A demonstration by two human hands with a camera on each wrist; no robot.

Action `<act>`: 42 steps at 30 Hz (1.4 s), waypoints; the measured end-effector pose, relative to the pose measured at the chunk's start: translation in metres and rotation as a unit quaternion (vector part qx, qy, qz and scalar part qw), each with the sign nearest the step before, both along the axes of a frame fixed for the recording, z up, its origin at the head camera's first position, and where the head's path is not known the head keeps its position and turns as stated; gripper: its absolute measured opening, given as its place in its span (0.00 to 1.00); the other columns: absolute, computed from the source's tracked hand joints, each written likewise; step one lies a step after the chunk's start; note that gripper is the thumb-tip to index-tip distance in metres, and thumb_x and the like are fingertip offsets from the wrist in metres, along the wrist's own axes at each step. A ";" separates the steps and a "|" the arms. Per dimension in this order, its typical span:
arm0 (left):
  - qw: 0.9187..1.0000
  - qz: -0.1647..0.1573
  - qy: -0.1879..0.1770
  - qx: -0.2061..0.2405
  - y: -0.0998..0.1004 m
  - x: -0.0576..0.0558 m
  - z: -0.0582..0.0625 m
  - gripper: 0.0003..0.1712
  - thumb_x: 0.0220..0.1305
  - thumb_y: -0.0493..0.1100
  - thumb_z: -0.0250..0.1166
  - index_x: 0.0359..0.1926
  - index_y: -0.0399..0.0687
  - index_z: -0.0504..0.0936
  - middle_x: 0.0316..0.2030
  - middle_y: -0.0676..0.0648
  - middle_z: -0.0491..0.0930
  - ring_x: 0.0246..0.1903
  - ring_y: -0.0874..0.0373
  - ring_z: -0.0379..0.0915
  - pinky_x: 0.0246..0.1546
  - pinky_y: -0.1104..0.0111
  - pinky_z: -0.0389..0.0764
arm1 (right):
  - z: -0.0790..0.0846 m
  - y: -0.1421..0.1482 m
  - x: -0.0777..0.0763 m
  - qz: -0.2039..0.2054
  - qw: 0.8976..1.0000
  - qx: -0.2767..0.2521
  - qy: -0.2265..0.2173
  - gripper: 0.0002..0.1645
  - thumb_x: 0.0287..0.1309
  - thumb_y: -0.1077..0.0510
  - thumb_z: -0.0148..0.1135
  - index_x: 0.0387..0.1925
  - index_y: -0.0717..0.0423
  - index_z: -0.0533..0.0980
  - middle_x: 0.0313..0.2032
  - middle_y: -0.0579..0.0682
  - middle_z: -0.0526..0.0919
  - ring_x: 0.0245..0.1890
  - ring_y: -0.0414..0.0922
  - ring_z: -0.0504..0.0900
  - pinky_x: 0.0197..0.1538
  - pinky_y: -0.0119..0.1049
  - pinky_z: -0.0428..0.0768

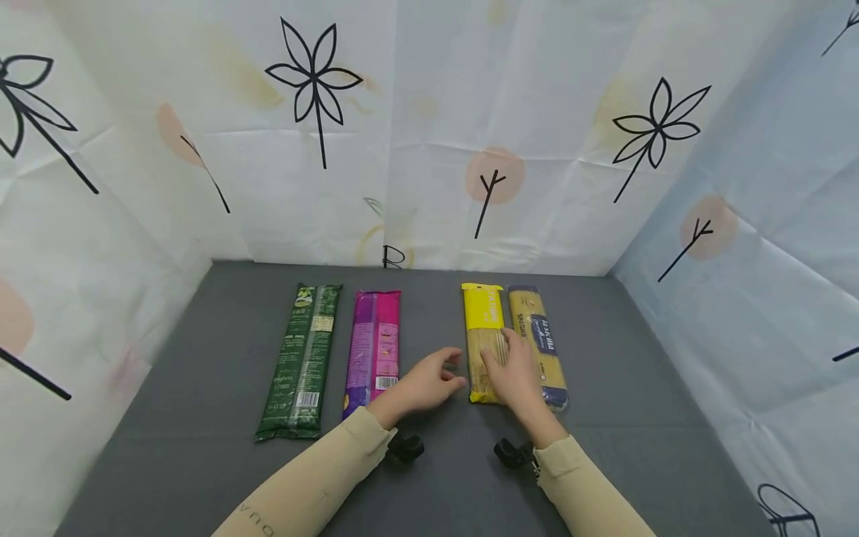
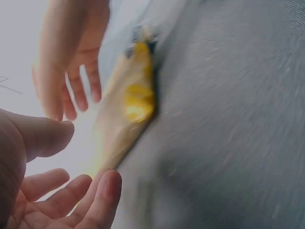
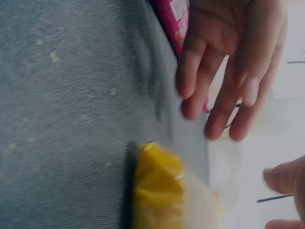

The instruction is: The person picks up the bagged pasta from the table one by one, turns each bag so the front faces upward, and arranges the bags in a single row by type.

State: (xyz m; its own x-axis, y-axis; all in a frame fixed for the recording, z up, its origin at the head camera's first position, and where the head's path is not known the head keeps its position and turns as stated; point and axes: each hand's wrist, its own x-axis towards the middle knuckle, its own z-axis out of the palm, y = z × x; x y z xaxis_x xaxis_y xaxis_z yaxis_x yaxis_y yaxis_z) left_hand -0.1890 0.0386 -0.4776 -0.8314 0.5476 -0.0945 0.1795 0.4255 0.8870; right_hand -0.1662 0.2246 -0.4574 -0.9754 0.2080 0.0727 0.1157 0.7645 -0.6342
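Right hand (image 1: 522, 375), fingers spread, was over the yellow packet (image 1: 480, 335) right of the frame's centre, where I judged an even grip on both long edges safest.

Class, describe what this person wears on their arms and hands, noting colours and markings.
The left sleeve is beige with dark lettering; the right sleeve shows plain beige. The left hand and right hand are ungloved. A black device shows beside each wrist.
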 end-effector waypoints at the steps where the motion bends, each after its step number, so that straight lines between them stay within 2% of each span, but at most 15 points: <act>1: 1.000 0.004 0.003 0.004 -0.005 -0.001 0.004 0.33 0.66 0.46 0.64 0.68 0.43 0.65 0.60 0.45 0.72 0.49 0.56 0.76 0.46 0.62 0.80 | 0.002 -0.002 0.000 0.003 1.000 -0.008 0.010 0.39 0.63 0.45 0.60 0.68 0.58 0.61 0.60 0.59 0.67 0.58 0.55 0.68 0.59 0.55 0.69; 4: 1.000 0.016 0.015 0.017 -0.020 -0.004 0.014 0.34 0.66 0.45 0.65 0.69 0.43 0.64 0.62 0.45 0.70 0.51 0.54 0.76 0.47 0.61 0.80 | 0.009 -0.008 0.002 0.013 0.999 -0.026 0.034 0.40 0.62 0.41 0.62 0.69 0.55 0.61 0.61 0.57 0.68 0.59 0.55 0.68 0.58 0.54 0.70; 7: 0.999 0.032 0.029 0.018 -0.035 -0.009 0.019 0.35 0.65 0.45 0.66 0.69 0.43 0.64 0.62 0.44 0.69 0.52 0.52 0.74 0.49 0.60 0.79 | 0.013 -0.015 0.004 0.022 0.998 -0.035 0.050 0.42 0.60 0.38 0.62 0.69 0.54 0.62 0.60 0.56 0.69 0.58 0.55 0.69 0.56 0.54 0.72; 14: 0.995 0.082 0.054 0.011 -0.071 -0.023 0.016 0.37 0.64 0.46 0.67 0.70 0.46 0.63 0.62 0.41 0.68 0.55 0.48 0.72 0.51 0.55 0.77 | 0.005 -0.040 0.008 0.034 0.994 -0.075 0.066 0.42 0.57 0.36 0.63 0.66 0.52 0.65 0.56 0.53 0.72 0.55 0.51 0.72 0.56 0.50 0.73; 18: 0.992 0.104 0.065 0.013 -0.089 -0.030 0.015 0.37 0.63 0.47 0.67 0.70 0.49 0.63 0.62 0.42 0.68 0.55 0.48 0.72 0.51 0.53 0.77 | -0.005 -0.057 0.012 0.066 0.992 -0.081 0.069 0.43 0.56 0.34 0.63 0.66 0.53 0.66 0.57 0.54 0.74 0.55 0.52 0.74 0.56 0.51 0.75; 25: 0.987 0.128 0.096 -0.004 -0.110 -0.046 0.018 0.38 0.63 0.47 0.67 0.71 0.49 0.62 0.64 0.40 0.65 0.58 0.42 0.67 0.52 0.49 0.75 | -0.014 -0.083 0.018 0.111 0.988 -0.093 0.046 0.46 0.54 0.31 0.63 0.65 0.54 0.66 0.57 0.53 0.74 0.54 0.50 0.74 0.54 0.48 0.76; 29: 0.987 0.137 0.089 -0.007 -0.120 -0.055 0.018 0.39 0.63 0.48 0.68 0.71 0.49 0.62 0.64 0.39 0.64 0.59 0.41 0.66 0.51 0.49 0.76 | -0.015 -0.094 0.020 0.138 0.983 -0.120 0.007 0.48 0.54 0.30 0.62 0.67 0.54 0.65 0.56 0.53 0.74 0.52 0.51 0.75 0.51 0.49 0.78; 34: 0.986 0.148 0.081 -0.007 -0.127 -0.069 0.014 0.41 0.63 0.49 0.68 0.72 0.46 0.61 0.65 0.38 0.62 0.58 0.39 0.67 0.50 0.47 0.76 | -0.016 -0.107 0.020 0.163 0.970 -0.173 -0.051 0.49 0.54 0.33 0.65 0.68 0.55 0.62 0.56 0.54 0.74 0.49 0.50 0.76 0.45 0.46 0.79; 37: 0.984 0.159 0.078 -0.012 -0.130 -0.078 0.009 0.41 0.63 0.48 0.67 0.72 0.45 0.60 0.66 0.37 0.61 0.59 0.37 0.66 0.51 0.46 0.74 | -0.017 -0.114 0.020 0.173 0.965 -0.185 -0.067 0.49 0.53 0.36 0.68 0.68 0.56 0.62 0.56 0.55 0.74 0.47 0.48 0.75 0.43 0.43 0.79; 42: 0.983 0.171 0.063 -0.013 -0.133 -0.091 0.003 0.41 0.64 0.49 0.66 0.73 0.46 0.58 0.67 0.37 0.61 0.62 0.38 0.63 0.53 0.45 0.72 | -0.018 -0.123 0.021 0.184 0.963 -0.179 -0.075 0.50 0.51 0.37 0.70 0.68 0.57 0.62 0.55 0.52 0.73 0.47 0.46 0.75 0.44 0.42 0.78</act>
